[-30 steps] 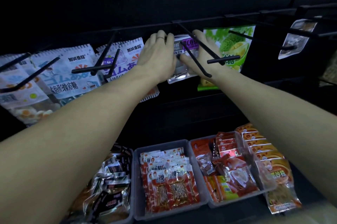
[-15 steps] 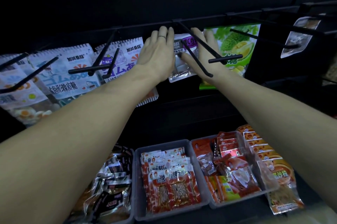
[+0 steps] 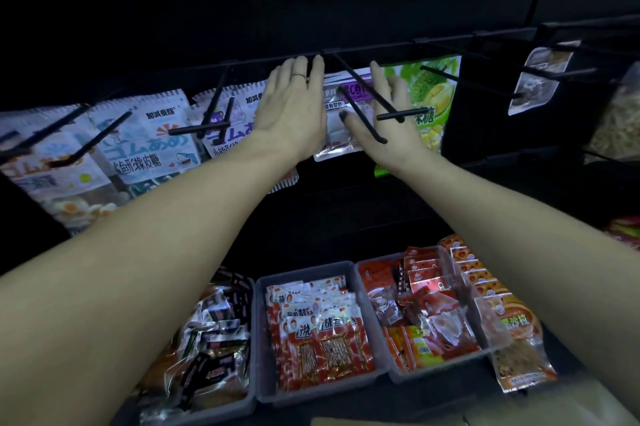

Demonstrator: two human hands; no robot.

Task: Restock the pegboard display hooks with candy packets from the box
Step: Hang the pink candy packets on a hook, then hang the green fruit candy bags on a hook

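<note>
Both hands reach up to the hook rail. Left hand (image 3: pixel 291 114) lies flat with straight fingers, holding nothing, its fingertips at the rail. Right hand (image 3: pixel 391 120) is flat too, fingers straight. Between them a purple-labelled candy packet (image 3: pixel 337 134) hangs on a black hook (image 3: pixel 362 114), touching both.

Three grey bins (image 3: pixel 377 379) sit below the forearms. Red snack packs (image 3: pixel 322 346) fill the middle bin; dark-wrapped snacks (image 3: pixel 211 332) fill the left.
</note>
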